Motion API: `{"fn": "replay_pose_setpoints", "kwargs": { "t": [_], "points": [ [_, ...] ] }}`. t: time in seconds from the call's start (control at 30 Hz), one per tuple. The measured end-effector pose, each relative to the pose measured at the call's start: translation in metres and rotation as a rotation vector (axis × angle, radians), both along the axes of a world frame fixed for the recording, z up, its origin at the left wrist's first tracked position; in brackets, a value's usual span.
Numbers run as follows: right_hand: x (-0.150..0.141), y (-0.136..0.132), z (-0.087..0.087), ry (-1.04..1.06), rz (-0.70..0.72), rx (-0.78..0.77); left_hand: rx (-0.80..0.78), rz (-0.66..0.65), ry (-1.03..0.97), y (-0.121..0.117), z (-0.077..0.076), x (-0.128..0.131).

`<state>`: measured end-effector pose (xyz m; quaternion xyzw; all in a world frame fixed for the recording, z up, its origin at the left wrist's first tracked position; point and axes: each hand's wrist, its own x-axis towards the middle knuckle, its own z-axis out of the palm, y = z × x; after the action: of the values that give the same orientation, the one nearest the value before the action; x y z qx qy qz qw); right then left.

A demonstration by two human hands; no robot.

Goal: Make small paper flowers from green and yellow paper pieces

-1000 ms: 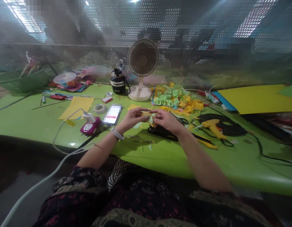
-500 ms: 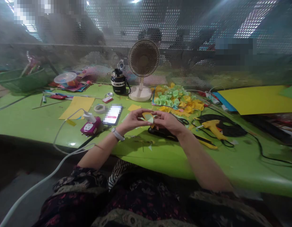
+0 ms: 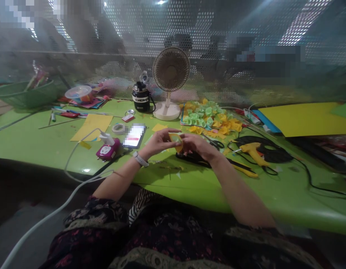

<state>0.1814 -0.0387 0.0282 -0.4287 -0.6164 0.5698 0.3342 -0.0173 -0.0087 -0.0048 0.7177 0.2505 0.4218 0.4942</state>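
Between both hands, above the green table (image 3: 158, 183), is a small yellow and pale-green paper flower (image 3: 177, 140). My left hand (image 3: 160, 142) pinches its left side with thumb and fingers. From the other side my right hand (image 3: 199, 145) grips it, its fingertips partly hidden behind the paper. Scissors (image 3: 216, 143) lie just beyond my right hand. Under that hand rests a long black tool with a yellow end (image 3: 245, 170). Behind the hands spreads a pile of green and yellow paper flowers (image 3: 209, 116).
A yellow glue gun (image 3: 253, 151) lies on the right with its black cord. On the left are a purple socket adapter (image 3: 108, 149), a phone (image 3: 135, 135) and a tape roll (image 3: 118, 129). At the back stand a fan (image 3: 171, 71) and a black bottle (image 3: 141, 98).
The paper flower has turned between my hands and now shows more of its yellow side. My right-hand fingers have shifted on it; both arms stay nearly in place.
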Motion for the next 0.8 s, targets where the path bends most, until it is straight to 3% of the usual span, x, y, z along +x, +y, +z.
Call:
{"fn": "replay_pose_setpoints", "kwargs": {
  "t": [0.23,0.4,0.8],
  "points": [
    [-0.010,-0.009,-0.002,-0.249,-0.084,0.242,-0.044,-0.026,0.031,0.000,0.000,0.000],
    [-0.012,-0.009,-0.009,-0.292,-0.064,0.369,-0.047,-0.084,0.049,0.001,-0.001,0.001],
    [-0.005,-0.002,-0.004,-0.122,-0.208,0.390,-0.082,-0.208,0.016,0.007,0.000,-0.004]
  ]
}}
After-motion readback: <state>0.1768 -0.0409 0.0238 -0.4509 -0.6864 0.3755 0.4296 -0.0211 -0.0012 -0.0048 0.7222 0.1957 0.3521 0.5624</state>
